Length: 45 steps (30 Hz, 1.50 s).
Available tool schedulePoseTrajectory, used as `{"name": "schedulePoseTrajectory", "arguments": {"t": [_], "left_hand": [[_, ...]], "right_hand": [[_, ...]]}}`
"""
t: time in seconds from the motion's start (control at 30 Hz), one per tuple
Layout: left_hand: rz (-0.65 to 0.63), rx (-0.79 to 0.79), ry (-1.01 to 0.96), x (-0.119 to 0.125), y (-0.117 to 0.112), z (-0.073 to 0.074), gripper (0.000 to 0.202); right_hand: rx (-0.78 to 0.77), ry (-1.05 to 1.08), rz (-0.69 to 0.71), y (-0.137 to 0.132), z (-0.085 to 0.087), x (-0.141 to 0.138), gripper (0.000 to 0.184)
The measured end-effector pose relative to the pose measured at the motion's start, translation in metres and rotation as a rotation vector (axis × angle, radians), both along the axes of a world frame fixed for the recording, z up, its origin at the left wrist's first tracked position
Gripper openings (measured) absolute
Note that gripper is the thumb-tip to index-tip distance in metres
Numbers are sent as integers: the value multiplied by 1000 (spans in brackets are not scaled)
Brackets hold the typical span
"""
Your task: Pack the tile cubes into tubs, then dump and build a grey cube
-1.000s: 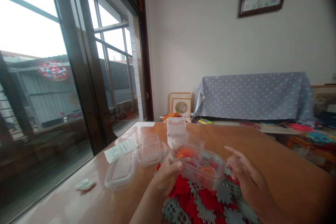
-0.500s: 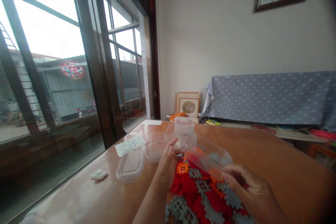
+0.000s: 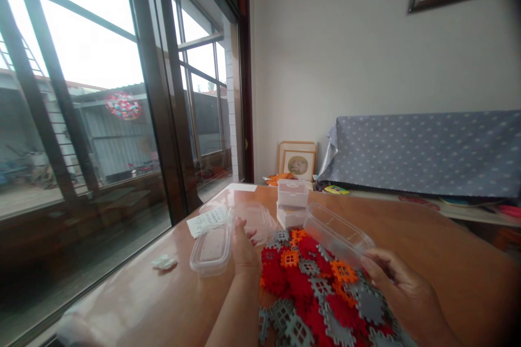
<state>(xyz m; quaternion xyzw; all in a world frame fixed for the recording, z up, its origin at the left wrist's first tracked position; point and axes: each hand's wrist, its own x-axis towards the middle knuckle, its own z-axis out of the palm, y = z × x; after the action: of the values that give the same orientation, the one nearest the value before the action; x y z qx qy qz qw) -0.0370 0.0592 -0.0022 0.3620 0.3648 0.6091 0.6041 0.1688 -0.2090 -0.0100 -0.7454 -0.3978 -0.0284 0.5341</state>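
Observation:
My right hand (image 3: 401, 288) grips one end of an empty clear plastic box (image 3: 337, 233), held tilted above a heap of red, orange and grey interlocking plastic tiles (image 3: 313, 287) on the brown table (image 3: 439, 249). My left hand (image 3: 244, 246) rests open at the left edge of the heap, its fingers pointing towards a clear lid (image 3: 210, 249) and a second clear lid (image 3: 254, 219) behind it.
Two small clear boxes (image 3: 292, 203) stand stacked behind the heap. A printed paper slip (image 3: 207, 220) and a crumpled white scrap (image 3: 164, 263) lie near the window side. Large glass doors run along the left. A dotted grey cover (image 3: 427, 149) drapes furniture at the back.
The box held tiles a second ago; it has been tipped and is now empty, with the tiles spread on the heap. My left hand let go of it and moved left.

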Motion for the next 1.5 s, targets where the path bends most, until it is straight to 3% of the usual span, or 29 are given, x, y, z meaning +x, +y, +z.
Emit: {"name": "schedulePoseTrajectory", "arguments": {"t": [0.13,0.47,0.63,0.83,1.17,1.5], "left_hand": [[-45,-7,76,3,5,-8,62],[-132,50,328,2,3,-9,60],[-31,182,468,-3,13,-14,49],[85,361,709,-10,14,-9,44],[20,193,738,-5,17,-18,50],[6,217,832,-6,23,-27,38]], "right_hand": [[-3,54,8,2,-2,2,43],[6,8,12,-3,11,-11,38],[13,0,17,-3,13,-12,38],[3,12,26,-3,9,-9,40],[-3,-34,29,-3,12,-9,38],[3,-57,48,0,7,-5,36]]}}
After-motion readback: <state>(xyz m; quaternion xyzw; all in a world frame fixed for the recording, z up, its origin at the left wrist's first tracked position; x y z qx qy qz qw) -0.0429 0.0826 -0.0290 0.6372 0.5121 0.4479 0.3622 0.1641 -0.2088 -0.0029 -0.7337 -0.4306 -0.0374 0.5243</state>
